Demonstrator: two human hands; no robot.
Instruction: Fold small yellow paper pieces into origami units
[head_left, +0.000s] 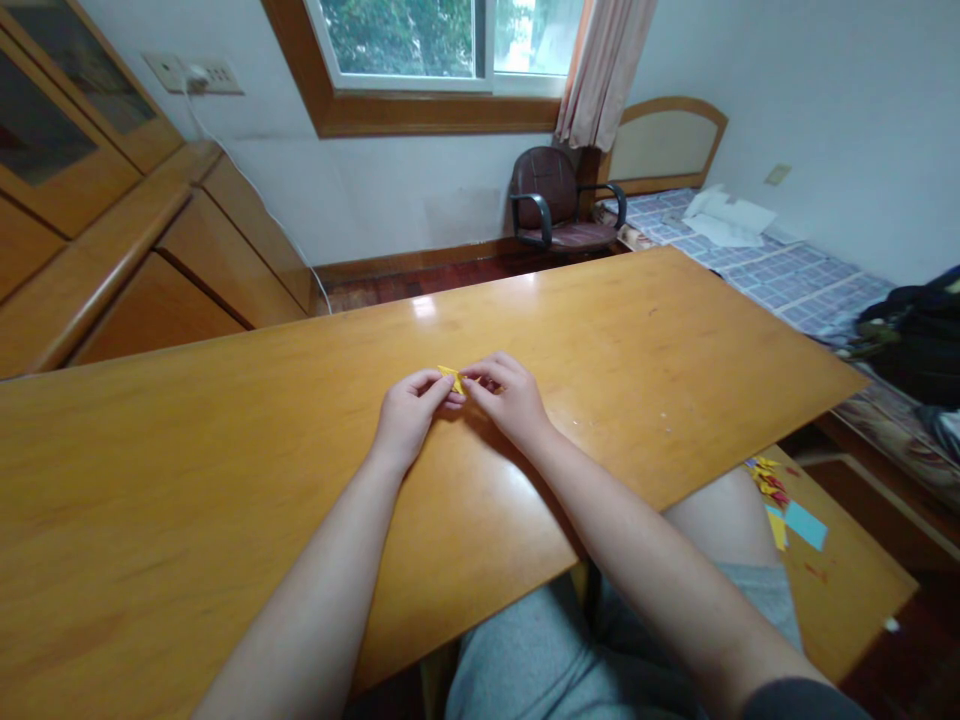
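Observation:
A small piece of folded yellow paper (456, 381) is pinched between my two hands, just above the wooden table (225, 450). My left hand (411, 408) grips its left side between thumb and fingers. On the other side, my right hand (508, 392) has its thumb and fingertips closed on the paper's right end. My fingers cover much of the paper, so its full shape is hidden.
Several small yellow and red folded papers (769, 482) lie on a lower wooden surface (862, 590) at the right, beside a light blue sheet (806, 526). Beyond the table stand an armchair (551, 205), a bed (787, 265) and a wooden cabinet (202, 260).

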